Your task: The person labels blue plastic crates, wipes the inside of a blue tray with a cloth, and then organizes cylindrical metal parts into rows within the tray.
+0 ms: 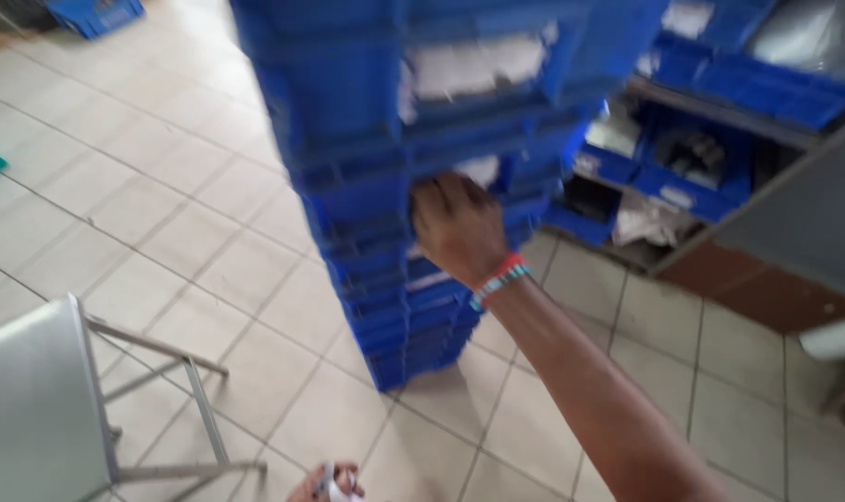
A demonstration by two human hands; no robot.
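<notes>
A tall stack of blue plastic crates [366, 139] stands on the tiled floor in front of me. My right hand [455, 223], with a beaded band at the wrist, reaches out and grips the edge of one crate midway down the stack. My left hand [329, 483] shows only partly at the bottom edge, curled around a small pale object that I cannot make out. The view is blurred.
A grey metal table [32, 400] with thin legs stands at the lower left. Shelves at the right hold more blue bins [692, 177] with parts and bags. Another blue crate [92, 14] sits at the far upper left. Pale tiles cover the floor.
</notes>
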